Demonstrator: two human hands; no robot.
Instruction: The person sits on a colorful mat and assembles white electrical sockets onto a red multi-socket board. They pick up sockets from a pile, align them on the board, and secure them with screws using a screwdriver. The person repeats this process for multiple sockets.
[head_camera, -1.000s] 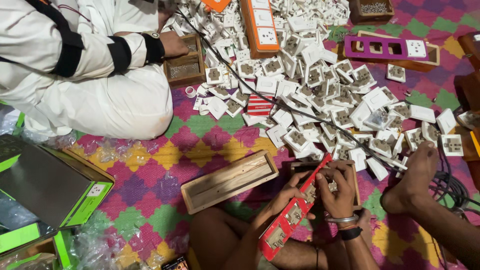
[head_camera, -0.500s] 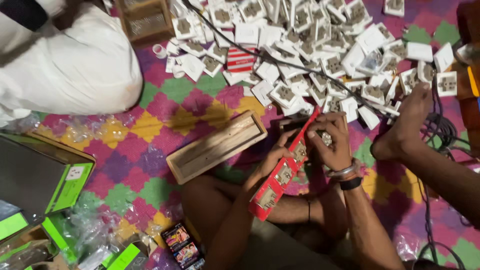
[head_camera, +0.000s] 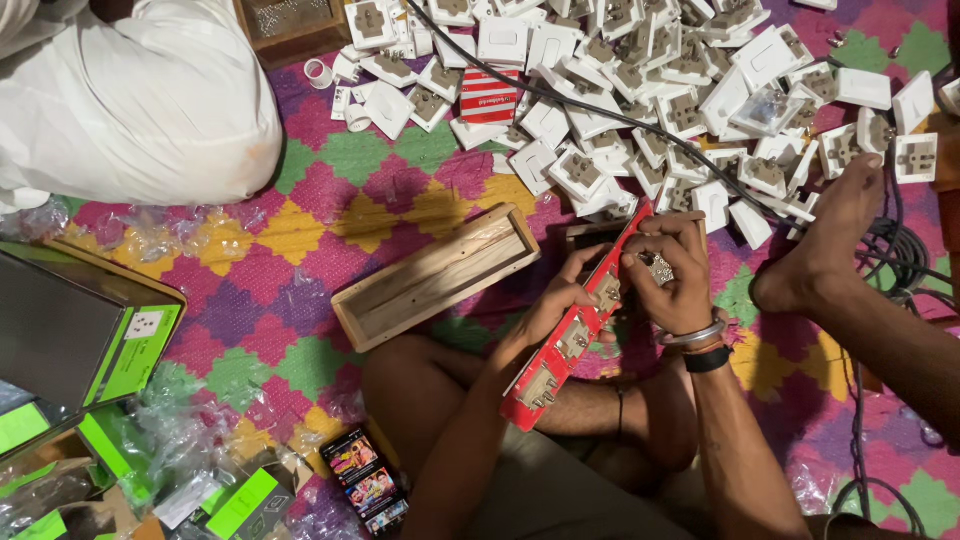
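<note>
While gripped at mid-length: red panel strip (head_camera: 572, 325), long and narrow, slanted from lower left to upper right above the crossed legs.
Left hand (head_camera: 562, 300): closed around the strip's left edge, fingers curled beneath, thumb on the face.
Right hand (head_camera: 672, 275): fingers bunched and pressed together on the strip's upper end, pinching a small metal part (head_camera: 660, 268); part type not discernible.
Strip face: several grey sockets mounted in a row, below the grip toward the lower end.
Left of the grip: empty wooden box (head_camera: 437, 277), open side up, lying on the patterned mat (head_camera: 300, 225).
Above the grip: heap of white socket modules (head_camera: 650, 100), with a black cable (head_camera: 560, 98) across it.
Right of the grip: bare foot (head_camera: 825, 250), just beside the right hand, not touching.
Far left: green cartons (head_camera: 130, 350) and clear plastic wrappers (head_camera: 150, 235).
Upper left: another person's white-clad knee (head_camera: 150, 100).
</note>
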